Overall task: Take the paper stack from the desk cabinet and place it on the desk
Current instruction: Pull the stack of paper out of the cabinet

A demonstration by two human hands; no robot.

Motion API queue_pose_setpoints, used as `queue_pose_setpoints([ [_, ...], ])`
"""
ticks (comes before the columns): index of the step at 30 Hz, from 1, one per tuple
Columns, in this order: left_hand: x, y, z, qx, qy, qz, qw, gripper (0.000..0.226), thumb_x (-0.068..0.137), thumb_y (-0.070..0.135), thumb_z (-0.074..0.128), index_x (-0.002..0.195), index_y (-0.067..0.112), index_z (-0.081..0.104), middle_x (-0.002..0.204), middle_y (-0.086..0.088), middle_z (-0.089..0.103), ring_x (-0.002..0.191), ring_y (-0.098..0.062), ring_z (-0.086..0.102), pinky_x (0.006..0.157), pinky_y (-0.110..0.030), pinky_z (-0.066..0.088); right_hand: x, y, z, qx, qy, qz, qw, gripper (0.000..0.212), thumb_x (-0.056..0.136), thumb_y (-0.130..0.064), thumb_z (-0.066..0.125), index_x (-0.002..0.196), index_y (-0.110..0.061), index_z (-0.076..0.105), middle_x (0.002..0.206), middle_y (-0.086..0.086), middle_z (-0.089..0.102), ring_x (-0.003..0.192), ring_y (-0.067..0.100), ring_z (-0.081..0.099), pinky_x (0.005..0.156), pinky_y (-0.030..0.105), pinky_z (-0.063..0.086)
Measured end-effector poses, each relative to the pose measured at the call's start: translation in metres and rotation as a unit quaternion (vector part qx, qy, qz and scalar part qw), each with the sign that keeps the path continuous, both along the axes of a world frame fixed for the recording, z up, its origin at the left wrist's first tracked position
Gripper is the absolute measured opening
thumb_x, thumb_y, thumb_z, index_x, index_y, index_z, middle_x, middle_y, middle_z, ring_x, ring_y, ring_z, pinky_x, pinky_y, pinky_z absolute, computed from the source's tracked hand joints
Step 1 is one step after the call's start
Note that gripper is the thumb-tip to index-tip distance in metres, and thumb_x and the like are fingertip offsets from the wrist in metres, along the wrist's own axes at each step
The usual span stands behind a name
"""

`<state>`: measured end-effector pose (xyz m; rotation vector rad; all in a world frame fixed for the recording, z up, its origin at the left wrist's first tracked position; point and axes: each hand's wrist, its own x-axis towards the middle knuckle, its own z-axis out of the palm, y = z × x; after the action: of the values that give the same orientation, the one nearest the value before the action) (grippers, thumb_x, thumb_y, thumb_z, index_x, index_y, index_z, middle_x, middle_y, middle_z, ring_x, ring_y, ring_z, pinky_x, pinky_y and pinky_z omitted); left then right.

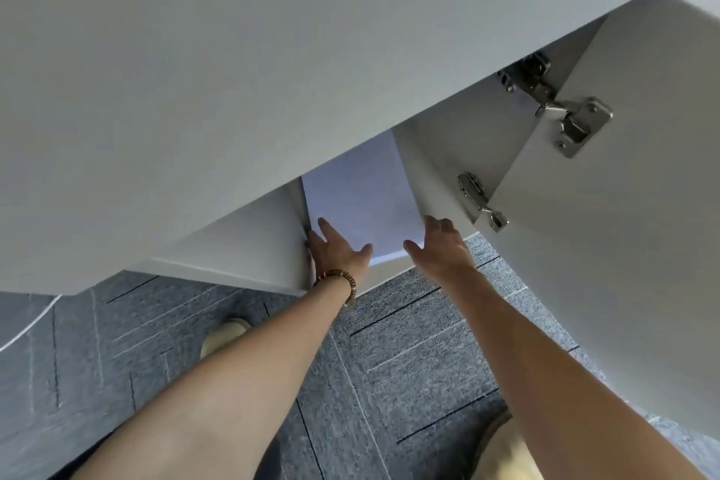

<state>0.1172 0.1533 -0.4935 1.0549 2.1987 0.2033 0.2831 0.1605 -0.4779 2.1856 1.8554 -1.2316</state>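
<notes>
Filling the upper view above both hands, a pale grey desk top (233,70) overhangs a white cabinet (241,245), whose open door (623,226) with metal hinges (576,121) swings out to the right of the right hand, over grey carpet tiles (409,355) beneath the forearms. Between the hands, a white paper stack (362,191) lies inside the cabinet; the left hand (335,249), beaded bracelet (343,281) at its wrist, and the right hand (440,245) grip its near corners, fingers partly spread.

Looks like an office: white desk (272,51) w/ built-in cabinet (448,152), grey carpet tiles (409,355) on floor.
</notes>
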Motion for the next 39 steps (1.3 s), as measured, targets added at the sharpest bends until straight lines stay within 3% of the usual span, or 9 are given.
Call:
queue_pose_setpoints([
  [7,0.001,0.013,-0.021,-0.010,0.010,0.043,0.999,0.110,0.080,0.042,0.072,0.156,0.009,-0.001,0.163,-0.021,0.001,0.151,-0.032,0.006,0.121,-0.039,0.018,0.000,0.006,-0.027,-0.017,0.029,0.009,0.999,0.082,0.091,-0.044,0.059,0.155,-0.011,0.019,0.150,0.020,0.036,0.138,0.039,0.035,0.108,0.051,0.039],
  [12,-0.002,0.032,-0.020,-0.033,0.035,0.084,0.995,0.123,0.068,0.059,0.076,0.154,0.008,0.005,0.159,-0.018,0.024,0.145,-0.036,0.026,0.116,-0.045,0.029,-0.003,0.012,-0.035,-0.005,0.055,0.006,0.998,0.089,0.090,-0.042,0.060,0.159,-0.011,0.013,0.154,0.018,0.031,0.141,0.037,0.030,0.111,0.047,0.035],
  [18,0.009,0.031,-0.026,-0.047,0.028,0.101,0.993,0.128,0.062,0.060,0.080,0.155,0.012,0.006,0.158,-0.018,0.020,0.147,-0.035,0.018,0.116,-0.046,0.025,-0.002,0.022,-0.043,0.003,0.080,-0.082,0.993,0.075,0.085,-0.037,0.066,0.148,-0.009,0.036,0.138,0.019,0.047,0.129,0.037,0.044,0.104,0.042,0.041],
  [22,0.012,0.021,-0.029,-0.032,0.004,0.101,0.994,0.132,0.059,0.055,0.085,0.156,0.022,0.002,0.160,-0.018,0.015,0.149,-0.034,0.013,0.118,-0.048,0.021,0.002,0.019,-0.048,0.006,0.079,-0.075,0.994,0.067,0.084,-0.036,0.066,0.143,-0.012,0.044,0.133,0.017,0.049,0.125,0.035,0.047,0.101,0.041,0.045],
  [28,0.018,-0.002,-0.029,0.000,-0.026,0.109,0.994,0.131,0.060,0.057,0.084,0.156,0.022,0.002,0.160,-0.018,0.017,0.149,-0.035,0.011,0.119,-0.052,0.020,0.016,-0.001,-0.055,0.032,0.077,-0.110,0.990,0.053,0.084,-0.035,0.068,0.130,-0.012,0.058,0.124,0.017,0.057,0.116,0.035,0.057,0.095,0.040,0.050],
  [36,0.042,-0.079,-0.033,0.000,-0.066,0.067,0.996,0.133,0.061,0.053,0.084,0.156,0.026,-0.006,0.163,-0.011,0.007,0.150,-0.034,0.003,0.115,-0.057,0.030,0.055,-0.054,-0.059,0.006,0.095,-0.167,0.981,0.034,0.084,-0.030,0.072,0.115,-0.015,0.069,0.108,0.010,0.069,0.095,0.026,0.064,0.081,0.033,0.051],
  [39,0.051,-0.101,-0.032,-0.003,-0.075,0.058,0.995,0.135,0.061,0.055,0.084,0.156,0.028,-0.009,0.164,-0.007,0.002,0.150,-0.037,0.001,0.117,-0.060,0.018,0.065,-0.067,-0.062,-0.008,0.110,-0.192,0.975,0.037,0.081,-0.026,0.077,0.114,-0.014,0.067,0.107,0.008,0.068,0.093,0.023,0.064,0.078,0.031,0.050],
])
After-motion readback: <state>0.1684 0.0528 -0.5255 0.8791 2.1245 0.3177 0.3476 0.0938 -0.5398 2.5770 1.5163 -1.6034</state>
